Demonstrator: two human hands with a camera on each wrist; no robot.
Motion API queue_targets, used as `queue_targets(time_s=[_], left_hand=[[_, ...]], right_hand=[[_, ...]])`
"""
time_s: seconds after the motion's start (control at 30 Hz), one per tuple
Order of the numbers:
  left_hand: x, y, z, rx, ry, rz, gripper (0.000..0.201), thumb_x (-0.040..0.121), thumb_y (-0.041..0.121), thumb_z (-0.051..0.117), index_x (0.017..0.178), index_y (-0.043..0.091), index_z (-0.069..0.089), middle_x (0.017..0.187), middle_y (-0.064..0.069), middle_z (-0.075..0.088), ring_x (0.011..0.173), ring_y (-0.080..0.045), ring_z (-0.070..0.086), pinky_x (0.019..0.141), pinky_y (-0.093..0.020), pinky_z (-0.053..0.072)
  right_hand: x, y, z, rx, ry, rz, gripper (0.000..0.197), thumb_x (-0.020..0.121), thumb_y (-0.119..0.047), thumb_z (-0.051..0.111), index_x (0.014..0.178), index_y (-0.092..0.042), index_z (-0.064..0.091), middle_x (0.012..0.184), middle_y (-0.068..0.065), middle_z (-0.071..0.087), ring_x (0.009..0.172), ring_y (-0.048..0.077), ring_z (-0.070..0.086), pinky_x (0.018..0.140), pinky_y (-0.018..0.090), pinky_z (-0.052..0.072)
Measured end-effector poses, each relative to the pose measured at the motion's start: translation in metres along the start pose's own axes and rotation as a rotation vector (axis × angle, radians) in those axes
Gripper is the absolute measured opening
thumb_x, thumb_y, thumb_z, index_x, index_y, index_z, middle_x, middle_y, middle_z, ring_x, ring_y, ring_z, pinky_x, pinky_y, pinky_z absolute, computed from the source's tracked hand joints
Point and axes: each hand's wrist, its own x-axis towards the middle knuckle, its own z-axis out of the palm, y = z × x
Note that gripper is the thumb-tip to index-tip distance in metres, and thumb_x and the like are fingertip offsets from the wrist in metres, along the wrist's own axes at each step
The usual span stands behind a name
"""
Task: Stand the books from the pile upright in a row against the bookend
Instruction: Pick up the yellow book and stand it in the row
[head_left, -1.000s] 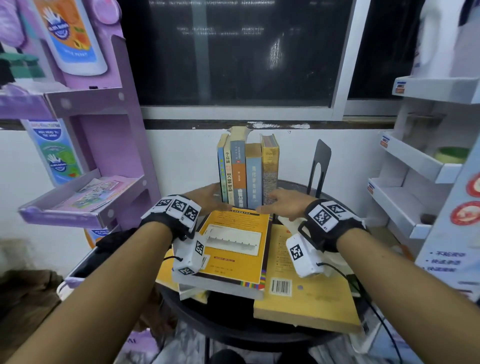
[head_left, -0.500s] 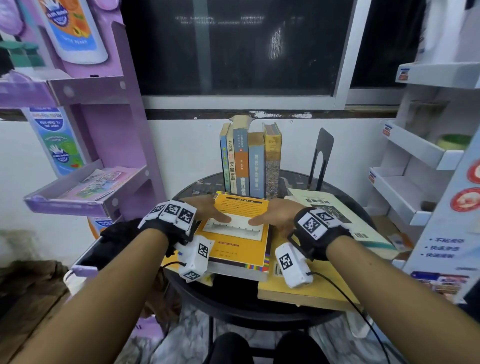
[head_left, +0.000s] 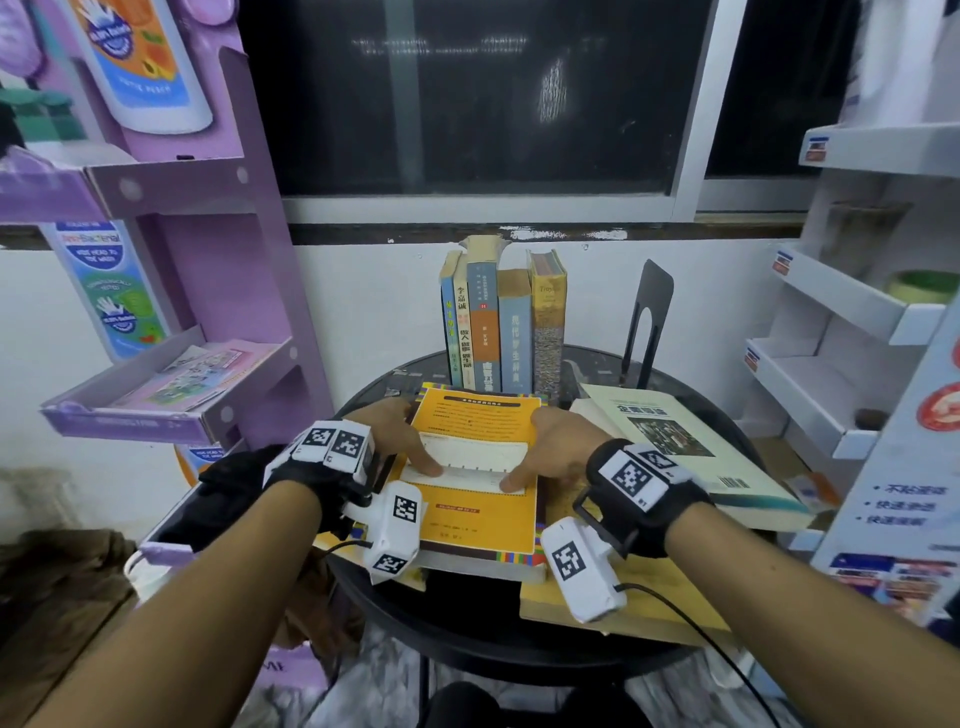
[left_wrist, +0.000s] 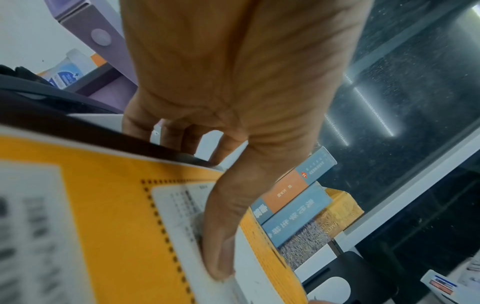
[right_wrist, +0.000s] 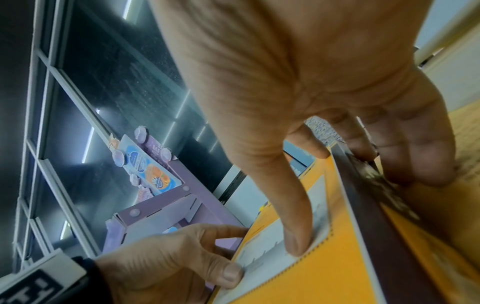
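An orange-covered book (head_left: 478, 499) lies on top of the pile at the table's front. My left hand (head_left: 397, 441) grips its left edge and my right hand (head_left: 553, 447) its right edge. Both thumbs press on the white panel of the cover. In the left wrist view my left hand (left_wrist: 221, 160) curls its fingers under the orange book (left_wrist: 103, 216). The right wrist view shows my right hand (right_wrist: 311, 133) doing the same on the orange book (right_wrist: 332, 277). Several books (head_left: 504, 327) stand upright in a row behind. The black bookend (head_left: 649, 312) stands apart, to their right.
A pale book (head_left: 680, 447) lies flat on the right of the round black table (head_left: 467, 629), and a yellow book (head_left: 649, 603) lies under the pile. A purple display rack (head_left: 208, 291) stands close on the left, white shelves (head_left: 841, 322) on the right.
Both hands have drawn back from the foot of the upright row to the orange book and have taken hold of its side edges, thumbs sliding nearer along the cover.
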Motion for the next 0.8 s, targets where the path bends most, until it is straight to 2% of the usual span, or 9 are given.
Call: queue_targets(time_s=[0.1,0.27,0.33,0.4,0.47,0.53,0.6,0.7,0.8], left_hand=[[0.000,0.000,-0.001,-0.032,0.011,0.012,0.045,0.072,0.005,0.081,0.105,0.024,0.057,0.102,0.005,0.064,0.099,-0.019,0.060,0.087,-0.031,0.044],[-0.001,0.002,-0.002,-0.124,0.035,0.027,0.053,0.073,0.001,0.079,0.108,0.025,0.046,0.103,0.006,0.056,0.103,-0.019,0.053,0.093,-0.033,0.042],[0.000,0.003,-0.002,-0.157,0.041,0.024,0.063,0.068,0.003,0.083,0.117,0.024,0.050,0.117,0.004,0.059,0.109,-0.021,0.055,0.101,-0.039,0.043],[0.003,0.004,-0.002,-0.228,0.066,0.033,0.075,0.061,0.002,0.087,0.123,0.022,0.051,0.127,-0.001,0.059,0.115,-0.025,0.056,0.103,-0.047,0.043],[0.005,0.007,-0.005,-0.286,0.115,0.045,0.076,0.063,-0.002,0.085,0.125,0.020,0.047,0.128,-0.001,0.056,0.117,-0.025,0.054,0.104,-0.048,0.043],[0.006,0.011,-0.010,-0.309,0.149,0.039,0.094,0.062,0.001,0.086,0.139,0.019,0.037,0.136,-0.005,0.052,0.123,-0.029,0.051,0.103,-0.051,0.043],[0.007,0.016,-0.015,-0.325,0.181,0.060,0.101,0.062,0.002,0.086,0.144,0.023,0.032,0.134,-0.008,0.054,0.121,-0.031,0.053,0.102,-0.053,0.044],[0.011,0.022,-0.020,-0.418,0.249,0.127,0.097,0.065,-0.002,0.083,0.143,0.026,0.032,0.125,-0.011,0.059,0.112,-0.033,0.058,0.098,-0.054,0.047],[0.018,0.027,-0.021,-0.543,0.318,0.222,0.087,0.074,0.002,0.078,0.142,0.029,0.030,0.122,-0.010,0.060,0.108,-0.032,0.061,0.095,-0.055,0.049]], right_hand=[[0.001,0.001,0.001,0.049,0.016,0.005,0.075,0.069,-0.034,0.086,0.126,-0.011,0.043,0.127,0.009,0.047,0.110,0.027,0.052,0.087,0.042,0.054],[0.002,0.004,-0.001,0.198,0.048,0.036,0.096,0.054,-0.029,0.094,0.133,-0.021,0.040,0.146,0.015,0.025,0.119,0.035,0.050,0.075,0.047,0.059],[0.002,0.005,-0.005,0.239,0.079,0.017,0.106,0.050,-0.029,0.095,0.138,-0.024,0.037,0.150,0.014,0.025,0.127,0.037,0.043,0.081,0.048,0.057],[0.002,0.004,-0.010,0.247,0.131,-0.010,0.109,0.049,-0.030,0.096,0.141,-0.024,0.036,0.151,0.014,0.026,0.137,0.036,0.030,0.097,0.047,0.047],[0.002,0.004,-0.016,0.256,0.188,-0.034,0.112,0.046,-0.032,0.096,0.139,-0.025,0.035,0.150,0.015,0.029,0.139,0.034,0.027,0.105,0.046,0.038],[-0.002,0.003,-0.022,0.289,0.246,-0.050,0.111,0.049,-0.027,0.096,0.140,-0.025,0.033,0.144,0.015,0.031,0.134,0.033,0.033,0.103,0.041,0.038],[-0.005,0.002,-0.028,0.314,0.309,-0.088,0.110,0.049,-0.022,0.096,0.139,-0.026,0.033,0.134,0.013,0.034,0.129,0.031,0.036,0.099,0.037,0.039],[-0.012,-0.001,-0.035,0.334,0.417,-0.176,0.118,0.048,-0.016,0.096,0.141,-0.032,0.025,0.128,0.010,0.033,0.126,0.031,0.040,0.100,0.038,0.041],[-0.017,-0.006,-0.040,0.342,0.529,-0.238,0.139,0.047,-0.008,0.095,0.148,-0.042,0.006,0.126,0.009,0.030,0.121,0.034,0.047,0.094,0.040,0.047]])
